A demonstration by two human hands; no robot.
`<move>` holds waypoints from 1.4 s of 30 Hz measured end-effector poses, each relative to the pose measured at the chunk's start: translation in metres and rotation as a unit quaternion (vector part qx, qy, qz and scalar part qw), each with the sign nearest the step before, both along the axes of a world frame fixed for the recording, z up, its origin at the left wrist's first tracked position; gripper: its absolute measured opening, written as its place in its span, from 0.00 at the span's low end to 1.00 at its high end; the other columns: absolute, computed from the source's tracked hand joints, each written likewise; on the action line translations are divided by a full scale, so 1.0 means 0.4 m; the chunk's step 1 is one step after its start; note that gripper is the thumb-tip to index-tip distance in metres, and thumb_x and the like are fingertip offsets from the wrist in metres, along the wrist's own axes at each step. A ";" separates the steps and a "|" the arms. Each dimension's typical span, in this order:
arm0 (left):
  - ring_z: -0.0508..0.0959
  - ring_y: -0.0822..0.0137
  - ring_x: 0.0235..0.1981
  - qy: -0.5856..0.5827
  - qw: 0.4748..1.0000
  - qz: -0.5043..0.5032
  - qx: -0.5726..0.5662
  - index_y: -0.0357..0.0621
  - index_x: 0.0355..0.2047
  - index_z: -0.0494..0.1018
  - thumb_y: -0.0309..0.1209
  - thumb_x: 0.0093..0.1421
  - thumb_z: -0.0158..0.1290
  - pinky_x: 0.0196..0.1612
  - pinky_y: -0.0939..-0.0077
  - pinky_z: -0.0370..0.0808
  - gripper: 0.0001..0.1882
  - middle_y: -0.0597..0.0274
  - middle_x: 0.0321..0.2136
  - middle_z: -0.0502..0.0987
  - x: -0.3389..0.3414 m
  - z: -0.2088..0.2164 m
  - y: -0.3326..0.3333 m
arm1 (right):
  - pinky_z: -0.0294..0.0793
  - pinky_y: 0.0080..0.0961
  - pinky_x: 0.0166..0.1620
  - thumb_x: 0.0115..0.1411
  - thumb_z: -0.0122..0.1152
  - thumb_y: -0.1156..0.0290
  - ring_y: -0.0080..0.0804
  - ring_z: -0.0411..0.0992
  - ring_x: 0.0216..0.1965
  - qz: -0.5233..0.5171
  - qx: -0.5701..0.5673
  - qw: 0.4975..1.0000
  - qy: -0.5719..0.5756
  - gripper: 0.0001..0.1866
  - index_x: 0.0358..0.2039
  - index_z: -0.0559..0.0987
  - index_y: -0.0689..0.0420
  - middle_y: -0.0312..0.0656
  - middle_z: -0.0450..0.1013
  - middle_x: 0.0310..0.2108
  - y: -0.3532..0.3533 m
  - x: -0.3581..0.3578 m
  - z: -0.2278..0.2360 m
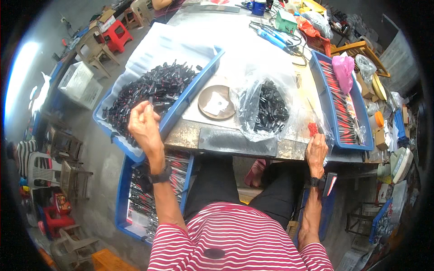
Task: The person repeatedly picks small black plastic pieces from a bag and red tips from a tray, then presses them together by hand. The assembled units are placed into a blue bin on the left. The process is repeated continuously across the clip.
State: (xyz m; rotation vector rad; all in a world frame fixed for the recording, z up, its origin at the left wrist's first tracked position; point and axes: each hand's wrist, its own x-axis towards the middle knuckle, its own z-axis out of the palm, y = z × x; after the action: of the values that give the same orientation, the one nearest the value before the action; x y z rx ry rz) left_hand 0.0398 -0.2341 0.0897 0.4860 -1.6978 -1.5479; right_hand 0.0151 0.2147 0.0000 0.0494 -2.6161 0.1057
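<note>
My left hand point(145, 126) is raised over the near edge of a blue bin point(181, 108) lined with white plastic. Its fingers are curled together; whatever they pinch is too small to make out. Heaped in the bin are small black parts point(149, 86), some with red bits. At the table's front edge, my right hand point(317, 152) is closed round a thin tool with a red grip point(312, 129), whose thin shaft seems to point away from me. Between my hands a clear plastic bag point(291, 108) lies open, full of black parts point(271, 106).
A round dish point(205, 101) with a white scrap stands left of the bag. A dark pad point(237, 142) covers the table edge before me. To the right, a blue tray point(368, 135) holds red and black tools. Another blue bin point(121, 212) sits below left. Blue-handled tools point(273, 38) lie farther back.
</note>
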 end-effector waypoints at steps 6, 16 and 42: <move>0.65 0.79 0.16 0.013 0.999 0.017 0.035 0.34 0.58 0.54 0.25 0.59 0.50 0.20 0.86 0.64 0.28 0.64 0.22 0.72 -0.019 -0.009 0.012 | 0.70 0.44 0.30 0.52 0.53 0.78 0.54 0.71 0.27 -0.017 -0.059 0.998 0.005 0.04 0.30 0.70 0.61 0.53 0.68 0.31 0.005 0.003 -0.002; 0.76 0.71 0.33 -0.047 0.963 -0.222 -0.148 0.38 0.44 0.73 0.23 0.59 0.49 0.34 0.81 0.74 0.12 0.57 0.36 0.77 -0.007 -0.029 0.254 | 0.70 0.40 0.34 0.55 0.52 0.77 0.52 0.71 0.30 -0.014 -0.174 0.982 0.069 0.03 0.27 0.73 0.63 0.52 0.71 0.26 -0.004 0.033 0.018; 0.66 0.60 0.38 -0.039 0.768 -0.284 -0.573 0.49 0.34 0.76 0.18 0.46 0.53 0.38 0.64 0.66 0.14 0.59 0.33 0.66 -0.179 -0.145 0.531 | 0.63 0.16 0.26 0.56 0.56 0.77 0.14 0.61 0.21 0.049 -0.425 0.903 -0.035 0.03 0.30 0.74 0.63 0.30 0.67 0.21 -0.101 0.130 0.067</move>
State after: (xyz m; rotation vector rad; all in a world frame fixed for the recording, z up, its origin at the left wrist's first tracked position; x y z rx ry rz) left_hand -0.0320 -0.0215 0.0317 -0.6686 -2.5875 -0.5217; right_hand 0.0670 0.1743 0.0268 -0.1336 -2.4047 1.2790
